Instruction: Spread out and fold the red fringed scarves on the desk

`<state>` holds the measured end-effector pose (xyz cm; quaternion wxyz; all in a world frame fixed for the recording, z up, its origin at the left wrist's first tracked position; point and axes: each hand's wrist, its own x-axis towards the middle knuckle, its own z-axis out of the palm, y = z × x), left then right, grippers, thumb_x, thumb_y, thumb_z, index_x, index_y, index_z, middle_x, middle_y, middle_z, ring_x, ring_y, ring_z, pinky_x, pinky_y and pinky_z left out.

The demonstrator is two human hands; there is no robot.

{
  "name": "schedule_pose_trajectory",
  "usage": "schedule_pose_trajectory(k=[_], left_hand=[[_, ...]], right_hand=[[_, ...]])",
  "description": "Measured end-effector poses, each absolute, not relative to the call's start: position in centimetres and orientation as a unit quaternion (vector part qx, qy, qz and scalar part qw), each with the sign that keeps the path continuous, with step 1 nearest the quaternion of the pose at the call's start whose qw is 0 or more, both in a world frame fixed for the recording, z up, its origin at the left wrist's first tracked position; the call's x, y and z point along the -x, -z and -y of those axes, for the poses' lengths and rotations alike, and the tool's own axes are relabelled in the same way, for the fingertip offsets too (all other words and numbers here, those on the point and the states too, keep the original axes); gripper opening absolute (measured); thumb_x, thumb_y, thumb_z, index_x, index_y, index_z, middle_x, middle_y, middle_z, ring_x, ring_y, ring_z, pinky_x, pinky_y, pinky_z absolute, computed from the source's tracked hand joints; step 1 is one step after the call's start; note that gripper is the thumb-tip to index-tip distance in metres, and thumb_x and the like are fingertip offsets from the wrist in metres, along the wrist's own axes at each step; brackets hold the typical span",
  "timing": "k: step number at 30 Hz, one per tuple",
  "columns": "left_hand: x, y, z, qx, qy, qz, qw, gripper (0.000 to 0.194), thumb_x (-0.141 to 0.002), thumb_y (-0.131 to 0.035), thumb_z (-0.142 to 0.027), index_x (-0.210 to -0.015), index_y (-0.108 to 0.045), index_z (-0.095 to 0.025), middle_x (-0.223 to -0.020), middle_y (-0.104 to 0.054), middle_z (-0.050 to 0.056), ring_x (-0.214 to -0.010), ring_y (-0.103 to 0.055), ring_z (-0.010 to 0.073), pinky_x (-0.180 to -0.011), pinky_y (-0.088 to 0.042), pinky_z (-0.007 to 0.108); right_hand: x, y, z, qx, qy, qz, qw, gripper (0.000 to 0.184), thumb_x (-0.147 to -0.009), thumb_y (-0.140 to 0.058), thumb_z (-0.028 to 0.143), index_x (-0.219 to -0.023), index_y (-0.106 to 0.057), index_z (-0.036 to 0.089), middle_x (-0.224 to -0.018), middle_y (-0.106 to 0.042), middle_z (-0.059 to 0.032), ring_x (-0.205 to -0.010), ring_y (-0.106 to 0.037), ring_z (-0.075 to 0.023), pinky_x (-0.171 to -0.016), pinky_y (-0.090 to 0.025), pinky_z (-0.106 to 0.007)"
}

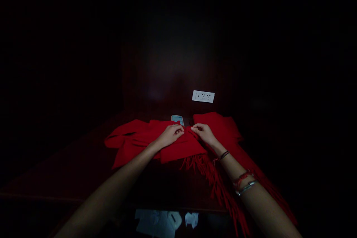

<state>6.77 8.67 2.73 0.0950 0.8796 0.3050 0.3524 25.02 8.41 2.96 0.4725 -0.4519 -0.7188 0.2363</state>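
Note:
A red scarf (178, 151) with long fringe lies bunched and partly folded across a dark table. My left hand (171, 135) pinches its upper edge near the middle, fingers curled together. Close by on the right, my right hand (204, 134) grips the same edge between thumb and fingers. Between the two hands a short stretch of the cloth is raised. More red cloth spreads to the right under my right forearm, its fringe hanging over the table's front edge. Whether it is all one piece I cannot tell.
Behind the cloth lies a phone (177, 119) with a lit screen. A white socket panel (203, 96) is on the dark back wall. Below the table's front edge pale papers or cloths (156, 223) show dimly. The surroundings are very dark.

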Motion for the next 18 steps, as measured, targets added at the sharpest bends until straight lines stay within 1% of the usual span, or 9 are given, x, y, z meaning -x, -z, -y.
schedule_pose_trajectory(k=[2, 3, 5, 8, 11, 13, 14, 16, 18], left_hand=[[-6.3, -2.0, -9.2, -0.865, -0.378, -0.309, 0.116, 0.014, -0.081, -0.038, -0.023, -0.077, -0.049, -0.016, -0.072, -0.055, 0.0, -0.069, -0.05, 0.0121, -0.064, -0.038, 0.022], [-5.9, -1.9, -9.3, -0.853, -0.391, -0.32, 0.127, 0.015, -0.081, -0.036, -0.024, -0.076, -0.048, -0.016, -0.071, -0.054, 0.0, -0.067, -0.05, 0.0119, -0.063, -0.038, 0.022], [-5.2, -2.0, -9.4, -0.829, -0.409, -0.351, 0.153, 0.016, -0.082, -0.033, -0.025, -0.076, -0.045, -0.016, -0.067, -0.052, -0.001, -0.064, -0.049, 0.0114, -0.061, -0.038, 0.022], [-4.7, -2.6, -8.9, -0.816, -0.407, -0.38, 0.157, 0.019, -0.083, -0.033, -0.027, -0.075, -0.046, -0.016, -0.065, -0.052, -0.001, -0.063, -0.05, 0.0121, -0.061, -0.039, 0.023], [-5.1, -2.9, -7.8, -0.827, -0.394, -0.391, 0.09, 0.02, -0.079, -0.042, -0.036, -0.082, -0.05, -0.017, -0.078, -0.056, 0.002, -0.074, -0.052, 0.0161, -0.07, -0.04, 0.028], [-5.7, -2.8, -7.1, -0.838, -0.4, -0.366, 0.056, 0.022, -0.075, -0.048, -0.035, -0.087, -0.051, -0.017, -0.089, -0.055, 0.005, -0.084, -0.051, 0.0187, -0.077, -0.038, 0.031], [-6.0, -2.7, -6.8, -0.84, -0.413, -0.347, 0.057, 0.02, -0.075, -0.049, -0.032, -0.087, -0.051, -0.017, -0.092, -0.055, 0.005, -0.088, -0.05, 0.0188, -0.08, -0.037, 0.032], [-6.5, -2.5, -6.6, -0.827, -0.453, -0.318, 0.098, 0.013, -0.075, -0.047, -0.027, -0.081, -0.05, -0.016, -0.095, -0.054, 0.006, -0.091, -0.049, 0.0173, -0.082, -0.037, 0.03], [-6.9, -2.3, -6.6, -0.799, -0.481, -0.322, 0.164, 0.01, -0.076, -0.045, -0.026, -0.076, -0.048, -0.016, -0.09, -0.056, 0.004, -0.085, -0.051, 0.0154, -0.076, -0.04, 0.027]], right_hand=[[-25.8, -2.4, -8.5, 0.451, -0.26, 0.693, 0.499, 0.026, -0.063, -0.054, 0.039, -0.068, -0.057, 0.014, -0.062, -0.054, -0.0001, -0.057, -0.045, -0.0106, -0.057, -0.035, -0.024], [-26.2, -2.2, -8.4, 0.447, -0.284, 0.689, 0.495, 0.026, -0.062, -0.056, 0.038, -0.071, -0.057, 0.014, -0.064, -0.055, -0.0001, -0.058, -0.046, -0.0105, -0.057, -0.035, -0.024], [-26.7, -1.8, -8.0, 0.442, -0.333, 0.696, 0.458, 0.027, -0.06, -0.059, 0.036, -0.075, -0.057, 0.013, -0.064, -0.054, 0.0005, -0.057, -0.046, -0.0101, -0.057, -0.035, -0.024], [-26.9, -1.6, -7.4, 0.448, -0.348, 0.705, 0.426, 0.026, -0.058, -0.061, 0.035, -0.071, -0.056, 0.013, -0.059, -0.051, 0.0025, -0.054, -0.043, -0.0088, -0.053, -0.032, -0.022], [-26.5, -1.7, -6.9, 0.439, -0.337, 0.69, 0.467, 0.023, -0.062, -0.059, 0.036, -0.066, -0.053, 0.015, -0.058, -0.048, 0.0037, -0.054, -0.042, -0.0082, -0.052, -0.032, -0.021], [-26.0, -1.8, -6.8, 0.414, -0.342, 0.685, 0.493, 0.021, -0.064, -0.057, 0.036, -0.069, -0.051, 0.016, -0.061, -0.049, 0.0039, -0.056, -0.043, -0.0085, -0.054, -0.033, -0.021], [-25.8, -1.9, -6.7, 0.401, -0.345, 0.682, 0.506, 0.02, -0.065, -0.056, 0.036, -0.07, -0.05, 0.017, -0.062, -0.049, 0.0039, -0.058, -0.044, -0.0088, -0.055, -0.034, -0.021], [-25.5, -2.1, -6.7, 0.378, -0.347, 0.67, 0.536, 0.019, -0.066, -0.056, 0.036, -0.072, -0.05, 0.018, -0.065, -0.05, 0.0036, -0.06, -0.046, -0.0093, -0.057, -0.036, -0.021], [-25.4, -2.4, -6.6, 0.367, -0.334, 0.65, 0.576, 0.02, -0.066, -0.056, 0.035, -0.077, -0.051, 0.019, -0.07, -0.053, 0.0023, -0.064, -0.049, -0.0101, -0.059, -0.038, -0.021]])
